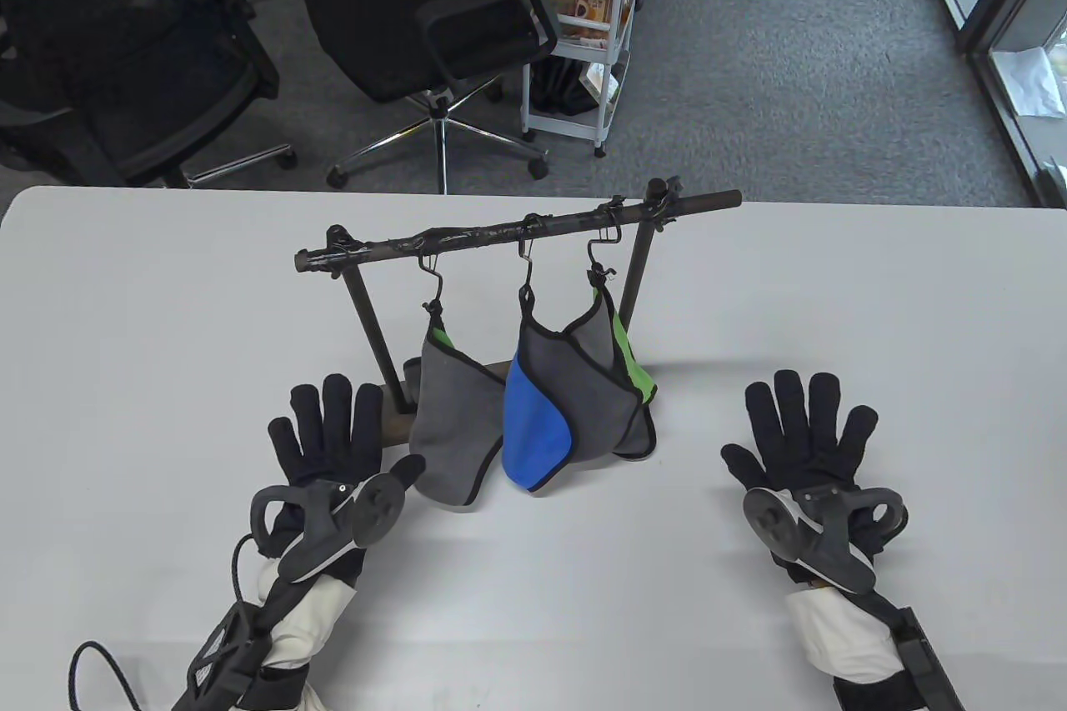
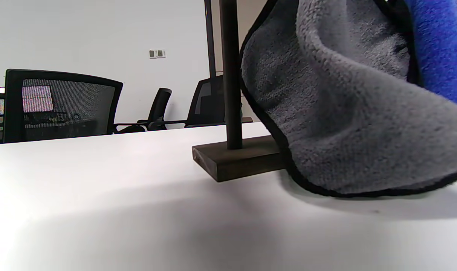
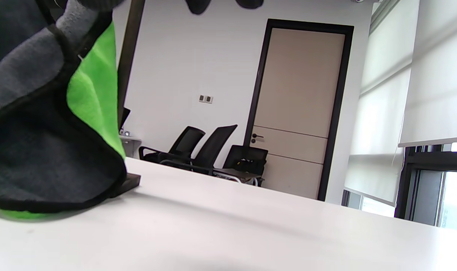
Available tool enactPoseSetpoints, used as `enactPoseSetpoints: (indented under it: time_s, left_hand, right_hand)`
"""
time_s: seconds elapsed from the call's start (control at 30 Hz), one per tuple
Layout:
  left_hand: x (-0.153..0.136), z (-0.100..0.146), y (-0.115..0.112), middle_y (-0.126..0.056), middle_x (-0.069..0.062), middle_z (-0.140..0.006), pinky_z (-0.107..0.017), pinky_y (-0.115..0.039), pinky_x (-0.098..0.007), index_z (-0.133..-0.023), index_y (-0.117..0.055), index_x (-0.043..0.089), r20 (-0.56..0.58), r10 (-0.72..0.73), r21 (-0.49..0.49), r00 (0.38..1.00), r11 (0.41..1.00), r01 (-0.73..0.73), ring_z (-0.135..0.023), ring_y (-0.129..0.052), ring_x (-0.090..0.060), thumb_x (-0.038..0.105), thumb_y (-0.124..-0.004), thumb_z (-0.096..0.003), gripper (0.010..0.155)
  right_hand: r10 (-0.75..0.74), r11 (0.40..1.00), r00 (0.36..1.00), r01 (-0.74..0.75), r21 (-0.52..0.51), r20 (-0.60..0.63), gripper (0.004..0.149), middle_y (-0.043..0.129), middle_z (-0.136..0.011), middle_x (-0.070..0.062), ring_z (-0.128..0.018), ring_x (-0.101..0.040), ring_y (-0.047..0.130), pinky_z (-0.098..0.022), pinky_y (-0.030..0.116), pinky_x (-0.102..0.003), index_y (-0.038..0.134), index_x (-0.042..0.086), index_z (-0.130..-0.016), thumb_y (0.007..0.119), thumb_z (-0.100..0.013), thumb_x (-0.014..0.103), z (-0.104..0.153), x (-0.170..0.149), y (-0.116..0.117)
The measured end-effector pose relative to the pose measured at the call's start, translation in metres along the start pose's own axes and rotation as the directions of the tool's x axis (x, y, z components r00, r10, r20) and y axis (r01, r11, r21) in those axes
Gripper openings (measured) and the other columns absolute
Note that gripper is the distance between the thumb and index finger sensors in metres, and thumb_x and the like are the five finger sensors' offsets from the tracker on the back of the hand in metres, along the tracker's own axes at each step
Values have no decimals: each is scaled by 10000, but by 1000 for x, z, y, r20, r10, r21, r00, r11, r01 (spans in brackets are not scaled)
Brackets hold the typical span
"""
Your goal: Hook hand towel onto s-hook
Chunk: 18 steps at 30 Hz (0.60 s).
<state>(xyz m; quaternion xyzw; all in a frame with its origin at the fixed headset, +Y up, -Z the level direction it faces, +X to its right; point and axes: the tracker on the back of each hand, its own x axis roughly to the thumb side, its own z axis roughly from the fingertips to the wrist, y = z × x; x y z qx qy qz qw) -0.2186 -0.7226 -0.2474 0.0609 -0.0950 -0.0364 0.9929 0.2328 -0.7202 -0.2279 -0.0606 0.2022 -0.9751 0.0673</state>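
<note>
**Three towels on hooks, both hands flat on worktop**

Landmark: towel rack (image 1: 517, 232), a dark bar on two uprights w/ wooden base (image 2: 236, 160), standing mid-worktop (image 1: 125, 327).

Three s-hooks hang off the bar. Left s-hook (image 1: 430, 267) carries a grey hand towel (image 1: 454, 432) w/ black trim; a bit of green shows near its top. Middle s-hook (image 1: 526, 271) carries the blue/grey hand towel (image 1: 542, 419). Right s-hook (image 1: 598, 257) carries a grey/green hand towel (image 1: 621, 378). All three drape down to the worktop in front of the base, overlapping each other; they hide most of the base and the right upright's foot.

Left hand (image 1: 329, 444): in front of rack's left upright, fingers spread, palm down on worktop, gripping nothing. Thumb sits just beside the grey towel's lower edge; contact can't be told. Tracker on back of hand.

Right hand (image 1: 804, 444): well apart to the right of the rack, fingers spread flat, grip open, holding nothing.

Behind rack, off the worktop: black office chairs (image 1: 417, 19), white trolley (image 1: 583, 36) w/ snack packs, grey carpet.
</note>
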Motion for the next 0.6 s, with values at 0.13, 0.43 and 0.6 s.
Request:
enactPoseSetpoints:
  time_s: [0.13, 0.43, 0.6]
  left_hand:
    - [0, 0, 0, -128, -303, -1223, -722, -269, -798, -1173, -79, 106, 0, -3, 2, 1000, 1000, 3, -1071, -144, -610, 654, -368, -524, 898]
    - [-1, -2, 4, -142, -301, -1226, -722, -271, -796, -1179, -97, 104, -11, 19, 16, 1000, 1000, -18, -1072, -146, -609, 650, -371, -528, 893]
    - [-5, -1, 5, -147, -301, -1226, -722, -274, -796, -1178, -98, 102, -26, 29, 23, 999, 999, -28, -1071, -149, -610, 649, -374, -529, 893]
  right_hand:
    - [-10, 1000, 1000, 10, 5, -3, 717, 204, -1200, -190, -1027, -434, 9, -628, 14, -675, 264, 162, -1155, 503, -582, 521, 0, 0, 0]
    - [-27, 999, 1000, 27, 24, 6, 716, 213, -1199, -196, -1030, -436, 22, -632, 22, -676, 269, 158, -1154, 504, -582, 519, -1, -1, 3]
    - [-27, 999, 999, 28, 44, -23, 717, 212, -1199, -195, -1030, -436, 23, -631, 22, -676, 268, 155, -1154, 503, -583, 518, 0, -6, 6]
